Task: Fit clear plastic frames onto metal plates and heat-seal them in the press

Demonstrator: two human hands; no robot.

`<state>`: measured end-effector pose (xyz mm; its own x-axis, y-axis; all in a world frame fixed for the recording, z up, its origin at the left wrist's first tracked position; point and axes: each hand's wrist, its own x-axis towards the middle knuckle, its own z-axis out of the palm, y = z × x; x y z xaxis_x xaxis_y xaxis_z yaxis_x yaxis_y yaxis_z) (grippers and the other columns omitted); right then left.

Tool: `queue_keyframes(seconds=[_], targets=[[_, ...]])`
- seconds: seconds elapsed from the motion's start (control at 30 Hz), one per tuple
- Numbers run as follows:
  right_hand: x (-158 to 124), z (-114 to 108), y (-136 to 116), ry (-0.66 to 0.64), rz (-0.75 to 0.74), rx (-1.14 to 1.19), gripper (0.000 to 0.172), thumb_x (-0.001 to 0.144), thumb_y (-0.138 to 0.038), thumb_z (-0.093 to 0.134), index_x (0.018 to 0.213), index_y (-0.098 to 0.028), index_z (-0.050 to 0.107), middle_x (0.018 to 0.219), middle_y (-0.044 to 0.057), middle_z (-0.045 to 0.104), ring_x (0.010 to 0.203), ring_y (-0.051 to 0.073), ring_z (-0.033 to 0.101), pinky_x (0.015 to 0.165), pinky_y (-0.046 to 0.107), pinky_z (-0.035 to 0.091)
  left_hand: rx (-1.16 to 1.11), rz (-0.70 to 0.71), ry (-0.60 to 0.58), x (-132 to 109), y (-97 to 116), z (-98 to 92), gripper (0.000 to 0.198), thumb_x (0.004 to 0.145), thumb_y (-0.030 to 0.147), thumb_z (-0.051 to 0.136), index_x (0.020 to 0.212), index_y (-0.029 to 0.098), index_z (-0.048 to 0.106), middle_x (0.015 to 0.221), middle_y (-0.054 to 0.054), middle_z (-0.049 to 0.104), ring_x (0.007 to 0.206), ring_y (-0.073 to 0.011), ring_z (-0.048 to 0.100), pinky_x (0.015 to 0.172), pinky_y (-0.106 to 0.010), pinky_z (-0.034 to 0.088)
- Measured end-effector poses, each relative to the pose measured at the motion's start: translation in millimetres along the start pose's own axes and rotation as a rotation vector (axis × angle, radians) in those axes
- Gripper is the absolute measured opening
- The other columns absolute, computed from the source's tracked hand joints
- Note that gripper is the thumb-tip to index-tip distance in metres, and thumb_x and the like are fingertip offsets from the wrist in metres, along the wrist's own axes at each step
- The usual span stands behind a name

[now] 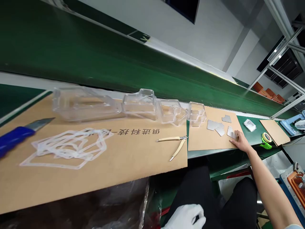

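spread right hand on thin metal plate atop cardboard sheet; stiff, light, edge grip advised; gloved left hand curled, hold unclear.

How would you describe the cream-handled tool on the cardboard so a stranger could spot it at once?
Start at the long tan cardboard sheet on the green bench. Near its right edge, below the clear plastic trays, lies a slim cream-handled tool with arms spread in a V from a metal joint. Unlike the blue-handled knife far left, it is pale and thin.
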<state>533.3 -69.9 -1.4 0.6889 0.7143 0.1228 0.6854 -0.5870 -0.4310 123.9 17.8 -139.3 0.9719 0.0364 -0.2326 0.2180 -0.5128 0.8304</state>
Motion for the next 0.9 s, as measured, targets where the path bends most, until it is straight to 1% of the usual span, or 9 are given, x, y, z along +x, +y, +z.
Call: queue_keyframes(seconds=[0.1,0.2,0.27,0.37,0.5,0.6,0.67,0.8,0.9], targets=[[17,-9,9,-0.082,-0.026,-0.056,0.065,0.08,-0.048,0.083,0.135,-0.019,0.062,0.135,0.017,0.07,0.125,0.033,0.065,0.11,0.051,0.05,-0.021,-0.024,-0.021,6,-11,4.9,0.019,0.091,0.028,0.058,0.079,0.026,0.072,0.07,0.003,0.071,0.064,-0.018,0.062,0.06,-0.031,0.033],[20,-13,11,-0.12,-0.056,-0.09,0.048,0.088,-0.04,0.074,0.131,-0.022,0.062,0.126,0.014,0.073,0.118,0.03,0.068,0.105,0.047,0.052,-0.027,-0.047,-0.012,15,-16,4.8,0.021,0.093,0.029,0.056,0.078,0.026,0.071,0.068,0.002,0.069,0.063,-0.0182,0.062,0.06,-0.031,0.032],[21,-14,12,-0.122,-0.08,-0.09,0.044,0.087,-0.037,0.075,0.127,-0.022,0.063,0.122,0.012,0.073,0.116,0.029,0.067,0.105,0.045,0.051,-0.009,-0.047,0.005,22,-15,1.9,0.024,0.095,0.031,0.055,0.078,0.026,0.071,0.069,0.002,0.069,0.065,-0.0186,0.063,0.061,-0.032,0.031],[21,-13,13,-0.079,-0.088,-0.053,0.046,0.081,-0.036,0.079,0.122,-0.022,0.063,0.119,0.011,0.069,0.112,0.029,0.066,0.102,0.045,0.053,0.027,-0.024,0.033,32,-9,-3.8,0.026,0.097,0.032,0.054,0.079,0.026,0.071,0.072,0.001,0.07,0.068,-0.0191,0.064,0.064,-0.033,0.03],[13,-13,13,0.04,-0.074,0.079,0.049,0.082,-0.046,0.082,0.121,-0.023,0.061,0.123,0.013,0.066,0.112,0.029,0.065,0.105,0.049,0.054,0.052,-0.015,0.066,40,2,-7.7,0.024,0.097,0.03,0.053,0.078,0.025,0.068,0.074,0.001,0.07,0.07,-0.0191,0.064,0.066,-0.033,0.031],[-8,-13,8,0.102,-0.059,0.235,0.056,0.086,-0.058,0.079,0.124,-0.024,0.057,0.123,0.013,0.067,0.111,0.028,0.068,0.105,0.05,0.056,0.05,-0.023,0.094,40,7,-7.4,0.026,0.098,0.029,0.051,0.078,0.024,0.066,0.074,0.001,0.07,0.072,-0.0192,0.064,0.068,-0.033,0.032],[-30,-11,0,0.125,-0.029,0.399,0.055,0.092,-0.063,0.073,0.128,-0.026,0.055,0.122,0.012,0.069,0.109,0.027,0.072,0.104,0.052,0.058,0.044,-0.029,0.117,36,8,-7.4,0.026,0.098,0.029,0.05,0.078,0.024,0.065,0.074,0.001,0.069,0.072,-0.0191,0.063,0.068,-0.033,0.033],[-88,-3,-27,0.09,0.106,0.976,0.062,0.092,-0.075,0.065,0.134,-0.03,0.063,0.127,0.013,0.072,0.11,0.03,0.073,0.106,0.057,0.058,0.024,-0.091,0.159,20,7,-7.9,0.027,0.098,0.028,0.048,0.075,0.023,0.061,0.074,0.001,0.067,0.071,-0.0182,0.061,0.068,-0.033,0.033],[-135,4,-56,0.083,0.219,1.312,0.07,0.087,-0.087,0.061,0.131,-0.034,0.069,0.127,0.01,0.07,0.106,0.026,0.071,0.1,0.046,0.062,0.004,-0.155,0.149,7,8,-6.2,0.028,0.098,0.027,0.046,0.074,0.023,0.06,0.075,0.001,0.067,0.071,-0.0177,0.06,0.066,-0.031,0.034]])
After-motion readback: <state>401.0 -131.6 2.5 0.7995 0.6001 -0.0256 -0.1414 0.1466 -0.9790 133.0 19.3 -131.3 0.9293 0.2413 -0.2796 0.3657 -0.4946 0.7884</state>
